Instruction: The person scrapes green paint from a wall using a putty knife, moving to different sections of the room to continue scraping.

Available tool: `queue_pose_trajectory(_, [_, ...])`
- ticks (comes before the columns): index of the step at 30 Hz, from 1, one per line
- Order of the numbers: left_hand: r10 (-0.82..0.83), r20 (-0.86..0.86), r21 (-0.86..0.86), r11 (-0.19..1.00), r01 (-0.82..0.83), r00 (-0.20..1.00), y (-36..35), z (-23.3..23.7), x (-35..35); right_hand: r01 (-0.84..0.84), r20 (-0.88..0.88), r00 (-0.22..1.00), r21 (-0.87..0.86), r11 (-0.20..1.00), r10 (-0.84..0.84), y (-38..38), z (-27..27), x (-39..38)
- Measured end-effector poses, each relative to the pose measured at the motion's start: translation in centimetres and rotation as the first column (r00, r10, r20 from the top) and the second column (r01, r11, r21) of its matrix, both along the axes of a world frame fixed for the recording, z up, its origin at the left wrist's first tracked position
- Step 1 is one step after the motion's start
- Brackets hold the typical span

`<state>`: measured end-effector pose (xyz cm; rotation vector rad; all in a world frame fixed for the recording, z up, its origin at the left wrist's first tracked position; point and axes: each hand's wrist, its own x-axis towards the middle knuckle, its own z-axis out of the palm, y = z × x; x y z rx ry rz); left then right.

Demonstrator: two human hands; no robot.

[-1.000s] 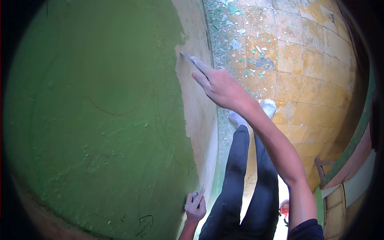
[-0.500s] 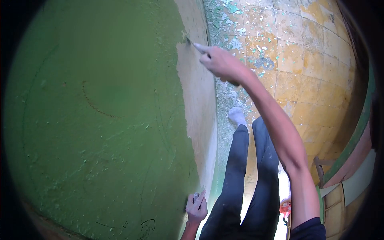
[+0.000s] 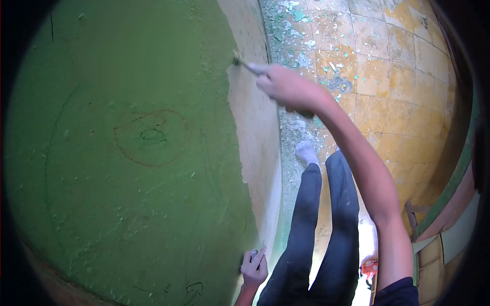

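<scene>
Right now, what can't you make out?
Head view: the tool's handle, covered by the right hand; its tip is blurred.
Head view: whatever the left hand may hold, hidden by its fingers.
Head view: the right foot, behind the right forearm.
Head view: the red thing, too small.

A slim scraper (image 3: 246, 65) slants at the ragged edge of green paint (image 3: 153, 199).

Tiled floor (image 3: 375, 76), yellow and worn: right of the right hand's fingers (image 3: 261, 69). Green band (image 3: 453, 189) edging a pink strip (image 3: 451, 213): far to their lower right. Brown panelling (image 3: 430, 259): well right of the left hand's fingers (image 3: 261, 254). Red-orange object (image 3: 369, 267), identity unclear: right of the latter, nearer than the panelling.
</scene>
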<state>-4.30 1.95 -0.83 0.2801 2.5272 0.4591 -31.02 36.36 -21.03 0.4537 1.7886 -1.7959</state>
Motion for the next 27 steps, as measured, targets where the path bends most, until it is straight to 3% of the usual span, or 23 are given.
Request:
queue_pose_trajectory(3, [-0.004, -0.006, -0.01, 1.0, 0.004, 1.0, 0.1, 0.0, -0.2, -0.02, 0.047, 0.999, -0.01, 1.0, 0.02, 0.8, -4.6, -2.5])
queue_pose_trajectory(4, [-0.002, -0.004, -0.013, 1.0, 0.002, 1.0, 0.4, 0.0, -0.2, 0.04, 0.005, 0.999, 0.007, 0.999, -0.04, 0.1, -2.1, -1.3])
queue_pose_trajectory(5, [-0.002, -0.002, -0.018, 1.0, 0.002, 1.0, 0.5, -0.1, -0.3, -0.032, -0.024, 0.999, -0.005, 0.999, 0.032, 0.1, -0.5, -0.1])
queue_pose_trajectory(7, [0.007, 0.001, -0.02, 1.0, -0.007, 1.0, 0.3, -0.4, -0.3, 0.045, -0.176, 0.984, 0.035, 0.998, -0.038, -1.9, -0.5, 1.7])
queue_pose_trajectory(11, [0.034, 0.027, -0.026, 0.999, -0.034, 0.999, 0.4, -0.1, -0.1, 0.032, 0.025, 0.999, 0.006, 0.999, -0.032, 0.5, -3.6, -1.0])
queue_pose_trajectory(17, [0.048, 0.042, -0.057, 0.997, -0.045, 0.998, 0.6, 0.0, -0.2, -0.011, -0.07, 0.998, -0.004, 1.0, 0.011, -1.1, -2.5, 1.0])
queue_pose_trajectory(18, [0.042, 0.042, -0.053, 0.998, -0.04, 0.998, 0.6, 0.0, 0.0, -0.036, 0.011, 0.999, -0.106, 0.994, 0.038, 1.0, -1.5, 0.5])
queue_pose_trajectory(21, [0.04, 0.008, -0.061, 0.997, -0.04, 0.999, 1.2, -0.3, 0.1, -0.147, 0.003, 0.989, -0.114, 0.983, 0.149, 3.2, -2.2, -0.5])
queue_pose_trajectory(22, [0.047, 0.011, -0.07, 0.996, -0.046, 0.999, 1.5, -0.1, -0.1, -0.086, -0.026, 0.996, -0.135, 0.987, 0.083, 2.2, -2.2, 0.1])
queue_pose_trajectory(25, [0.02, 0.025, -0.066, 0.998, -0.018, 1.0, 1.3, 0.6, -0.6, 0.041, -0.05, 0.998, 0.078, 0.996, -0.037, -2.5, -0.9, 1.4])
queue_pose_trajectory(27, [0.018, 0.018, -0.047, 0.999, -0.017, 1.0, 0.8, 0.3, -0.4, 0.06, -0.011, 0.998, 0.093, 0.994, -0.06, -2.6, -1.6, 0.8])
